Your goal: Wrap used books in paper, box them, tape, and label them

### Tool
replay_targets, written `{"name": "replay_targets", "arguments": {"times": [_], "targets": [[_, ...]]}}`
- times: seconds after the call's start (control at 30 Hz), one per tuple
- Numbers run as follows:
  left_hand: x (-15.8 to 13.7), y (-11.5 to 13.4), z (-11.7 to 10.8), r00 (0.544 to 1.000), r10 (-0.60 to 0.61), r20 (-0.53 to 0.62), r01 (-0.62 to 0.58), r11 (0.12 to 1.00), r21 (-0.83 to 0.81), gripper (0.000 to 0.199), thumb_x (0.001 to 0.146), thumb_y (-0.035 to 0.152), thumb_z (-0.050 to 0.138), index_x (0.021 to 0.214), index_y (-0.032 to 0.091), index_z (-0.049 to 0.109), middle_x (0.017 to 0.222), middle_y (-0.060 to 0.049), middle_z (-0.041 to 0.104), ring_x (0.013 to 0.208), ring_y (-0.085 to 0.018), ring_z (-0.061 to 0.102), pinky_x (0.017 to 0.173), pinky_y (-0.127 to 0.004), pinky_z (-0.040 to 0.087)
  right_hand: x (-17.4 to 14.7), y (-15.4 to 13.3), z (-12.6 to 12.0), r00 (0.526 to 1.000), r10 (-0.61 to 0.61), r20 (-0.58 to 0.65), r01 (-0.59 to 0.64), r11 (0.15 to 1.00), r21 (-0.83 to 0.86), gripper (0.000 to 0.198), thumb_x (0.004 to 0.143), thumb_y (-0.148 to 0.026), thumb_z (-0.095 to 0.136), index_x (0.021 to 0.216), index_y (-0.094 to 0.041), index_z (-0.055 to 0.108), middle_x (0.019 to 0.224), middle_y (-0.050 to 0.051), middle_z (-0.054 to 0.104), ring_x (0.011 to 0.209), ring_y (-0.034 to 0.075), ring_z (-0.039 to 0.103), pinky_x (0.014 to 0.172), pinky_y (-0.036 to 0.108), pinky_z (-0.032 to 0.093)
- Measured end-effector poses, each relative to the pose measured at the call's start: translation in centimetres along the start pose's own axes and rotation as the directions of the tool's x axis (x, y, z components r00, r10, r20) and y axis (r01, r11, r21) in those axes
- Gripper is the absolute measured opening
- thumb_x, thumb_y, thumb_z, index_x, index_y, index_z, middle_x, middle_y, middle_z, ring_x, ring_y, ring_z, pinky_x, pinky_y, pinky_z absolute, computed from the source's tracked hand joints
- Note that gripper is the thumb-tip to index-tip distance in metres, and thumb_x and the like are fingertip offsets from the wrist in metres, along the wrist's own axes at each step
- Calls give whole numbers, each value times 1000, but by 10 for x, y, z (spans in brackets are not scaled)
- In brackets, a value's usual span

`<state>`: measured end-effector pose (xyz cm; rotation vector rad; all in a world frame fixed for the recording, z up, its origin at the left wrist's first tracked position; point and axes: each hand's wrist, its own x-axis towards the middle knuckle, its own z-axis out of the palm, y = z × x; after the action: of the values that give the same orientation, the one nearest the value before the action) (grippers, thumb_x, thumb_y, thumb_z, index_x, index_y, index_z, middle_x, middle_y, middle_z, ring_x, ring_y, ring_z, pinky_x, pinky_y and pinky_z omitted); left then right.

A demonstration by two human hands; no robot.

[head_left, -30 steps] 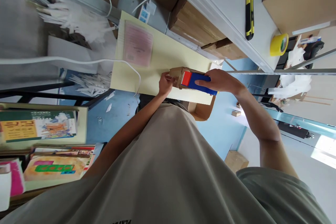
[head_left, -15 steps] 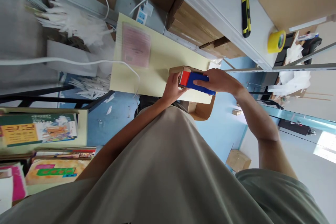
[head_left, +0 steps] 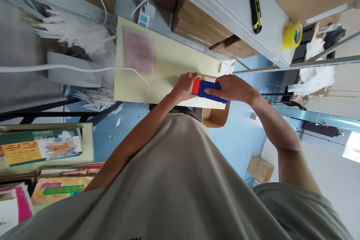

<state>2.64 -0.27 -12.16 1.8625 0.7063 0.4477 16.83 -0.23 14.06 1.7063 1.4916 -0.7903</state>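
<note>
My right hand point(head_left: 232, 88) is closed around a blue, block-shaped thing with a red end point(head_left: 210, 90), its thumb lying along the top. Its exact kind I cannot make out. Beneath and behind it is a small cardboard box point(head_left: 208, 78) on the pale yellow tabletop point(head_left: 168, 65). My left hand point(head_left: 184, 87) curls around the box's left end, right beside the red end. Some of its fingertips are hidden.
A pink sheet point(head_left: 139, 50) and a white cable point(head_left: 112, 68) lie on the table's left part. An open carton point(head_left: 216, 116) is below the near edge. The shelf holds a yellow-black utility knife point(head_left: 255, 5) and yellow tape point(head_left: 292, 35). Books point(head_left: 42, 144) are at lower left.
My left hand has turned and shifted slightly left, its fingers now over the top of the box's end. The blue thing has moved little in my right hand. The view has shifted slightly.
</note>
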Motion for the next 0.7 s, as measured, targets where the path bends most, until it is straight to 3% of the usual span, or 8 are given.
{"name": "replay_targets", "arguments": {"times": [0.1,0.2,0.43,0.6,0.7], "targets": [[-1,4,2,999,-51,2,51,998,24,68,90,30,96,151,22,66,139,-18,71,141,-39,68,122,-49,58,1,4,3,1000,21,4,-21,1000,3,64,111,-79,60,102,-18,78,95,17,80,89,31,74,75,38,45],[-4,6,6,994,-110,-17,110,994,27,66,91,30,97,149,20,67,141,-19,68,140,-39,69,120,-48,60,6,14,10,999,35,11,-35,999,11,61,112,-76,61,101,-18,77,94,17,80,88,30,73,75,38,45],[-5,3,13,977,-206,-52,208,977,35,62,91,18,92,149,20,70,142,-15,68,125,-33,75,117,-46,62,29,64,35,996,43,74,-49,996,72,60,112,-75,62,100,-18,79,89,13,81,80,26,73,73,36,46],[-9,-7,22,967,-215,-138,218,976,5,64,87,15,92,148,23,74,135,-11,71,116,-29,78,116,-45,64,66,88,59,999,43,32,-45,998,37,66,109,-78,63,112,-15,84,101,18,85,93,31,78,77,38,51],[-15,-13,35,938,-259,-229,242,965,-102,66,85,12,92,147,25,75,127,-7,73,105,-23,80,108,-41,67,83,93,65,1000,4,29,-6,998,58,66,108,-76,66,117,-13,85,100,19,86,97,34,80,82,40,55]]}}
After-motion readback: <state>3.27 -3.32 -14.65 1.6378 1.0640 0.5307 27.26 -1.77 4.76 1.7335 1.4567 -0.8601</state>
